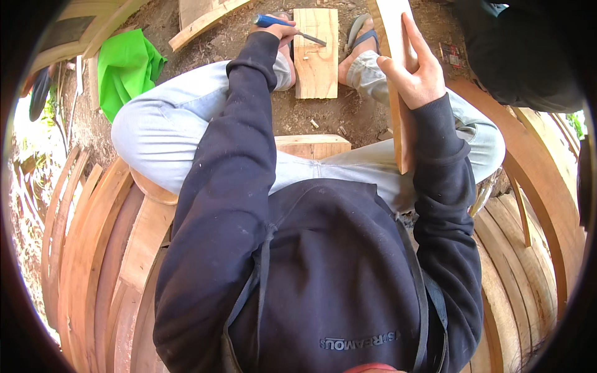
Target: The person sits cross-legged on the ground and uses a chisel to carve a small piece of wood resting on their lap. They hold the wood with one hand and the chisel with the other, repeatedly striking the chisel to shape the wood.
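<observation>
My left hand [285, 31] is closed round a chisel [268, 22] with a blue handle. The metal blade points right and slants over a small flat wooden board [316, 74] on the ground between my feet. Small wood chips lie on that board beside the blade. My right hand [418, 73] grips a long narrow wooden plank [401, 140], which stands tilted by my right thigh. The thumb is on the plank's near face and the fingers stretch along its right side; the palm hides part of the wood.
A bright green cloth [127, 68] hangs at the far left. A short wood block [313, 147] lies between my thighs. Curved timber pieces [93, 248] are stacked at left, with more planks [519, 261] at right. A person in dark clothing [519, 59] is at the far right.
</observation>
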`<state>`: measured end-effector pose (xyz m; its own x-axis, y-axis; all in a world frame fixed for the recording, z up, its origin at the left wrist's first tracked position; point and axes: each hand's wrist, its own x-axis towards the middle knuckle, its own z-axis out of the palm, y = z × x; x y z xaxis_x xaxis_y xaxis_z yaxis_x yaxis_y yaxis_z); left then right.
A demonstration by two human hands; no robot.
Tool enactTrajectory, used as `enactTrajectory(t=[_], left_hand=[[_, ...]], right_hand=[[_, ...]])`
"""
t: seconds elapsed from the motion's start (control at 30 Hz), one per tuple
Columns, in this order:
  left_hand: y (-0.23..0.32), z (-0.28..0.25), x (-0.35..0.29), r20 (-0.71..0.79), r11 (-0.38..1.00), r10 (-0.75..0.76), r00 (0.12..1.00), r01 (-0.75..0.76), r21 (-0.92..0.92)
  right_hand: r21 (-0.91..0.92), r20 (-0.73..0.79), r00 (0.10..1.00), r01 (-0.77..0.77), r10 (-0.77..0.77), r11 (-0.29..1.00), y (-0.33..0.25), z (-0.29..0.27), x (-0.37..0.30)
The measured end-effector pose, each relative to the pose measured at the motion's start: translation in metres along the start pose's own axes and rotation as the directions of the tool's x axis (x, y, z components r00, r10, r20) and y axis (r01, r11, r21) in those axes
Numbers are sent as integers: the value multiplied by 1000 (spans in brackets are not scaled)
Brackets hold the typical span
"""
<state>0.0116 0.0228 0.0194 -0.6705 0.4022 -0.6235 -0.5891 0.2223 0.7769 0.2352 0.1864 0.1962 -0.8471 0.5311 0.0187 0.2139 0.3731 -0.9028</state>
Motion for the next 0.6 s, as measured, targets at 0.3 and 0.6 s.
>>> enactTrajectory(t=[0.3, 0.6], left_hand=[[42, 31, -13, 80, 712, 535, 841, -499, 495], [52, -23, 12, -308, 927, 351, 884, -374, -16]], right_hand=[[188, 53, 993, -117, 109, 975, -17, -6, 3], [-90, -2, 996, -85, 85, 992, -5, -6, 9]])
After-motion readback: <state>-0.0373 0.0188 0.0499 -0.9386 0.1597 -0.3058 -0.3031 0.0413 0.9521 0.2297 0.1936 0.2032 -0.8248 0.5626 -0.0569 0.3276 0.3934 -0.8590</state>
